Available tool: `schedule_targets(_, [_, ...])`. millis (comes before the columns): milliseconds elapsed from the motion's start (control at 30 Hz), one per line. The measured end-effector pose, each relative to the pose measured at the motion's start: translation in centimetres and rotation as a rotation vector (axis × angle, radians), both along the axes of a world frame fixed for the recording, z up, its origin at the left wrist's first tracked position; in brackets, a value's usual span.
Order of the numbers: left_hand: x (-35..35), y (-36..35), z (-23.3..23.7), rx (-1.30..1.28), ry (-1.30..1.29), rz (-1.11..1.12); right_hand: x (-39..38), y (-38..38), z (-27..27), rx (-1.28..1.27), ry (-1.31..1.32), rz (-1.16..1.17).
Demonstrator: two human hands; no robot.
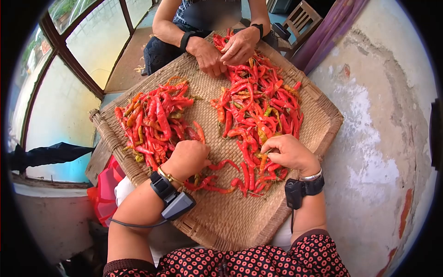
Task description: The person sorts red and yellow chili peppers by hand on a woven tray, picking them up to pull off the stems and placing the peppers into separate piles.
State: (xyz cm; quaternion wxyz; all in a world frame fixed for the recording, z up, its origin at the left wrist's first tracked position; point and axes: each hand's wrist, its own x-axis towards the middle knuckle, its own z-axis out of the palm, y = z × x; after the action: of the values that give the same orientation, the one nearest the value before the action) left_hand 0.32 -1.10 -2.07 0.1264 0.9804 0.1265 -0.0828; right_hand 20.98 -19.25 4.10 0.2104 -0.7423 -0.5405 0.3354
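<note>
A woven tray (230, 212) carries two heaps of red chili peppers. My left hand (188, 159) is closed at the near edge of the left heap (159, 115); its fingertips are turned away, so what they hold is hidden. At the near end of the right heap (258, 101), my right hand (293, 154) is bent with thumb and forefinger closing on an orange chili pepper (263, 162). Loose red chili peppers (226, 164) lie between my two hands. Some peppers in both heaps are yellowish or green.
Across the tray sits another person, whose hands (221, 53) are together over the far end of the right heap. A worn wall (364, 129) stands to the right and window panes (60, 106) to the left. A wooden chair (302, 21) is behind, and a dark folded umbrella (50, 156) at left.
</note>
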Motion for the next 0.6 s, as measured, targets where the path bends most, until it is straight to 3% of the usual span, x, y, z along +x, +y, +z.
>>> schedule_targets(67, [0.0,0.1,-0.1,0.0,0.004,-0.004,0.5,-0.1,-1.1,0.036,-0.219,0.12])
schedule_targets(267, [-0.1,0.4,-0.9,0.044,0.029,-0.089,-0.4,0.3,-2.1,0.184,-0.384,0.018])
schedule_targets(367, [0.1,0.4,-1.2,0.055,0.044,-0.086,-1.4,1.0,-1.8,0.395,-0.404,-0.159])
schedule_targets(600, [0.7,-0.2,-0.3,0.024,-0.057,-0.076,-4.3,2.1,-2.7,0.431,-0.319,0.006])
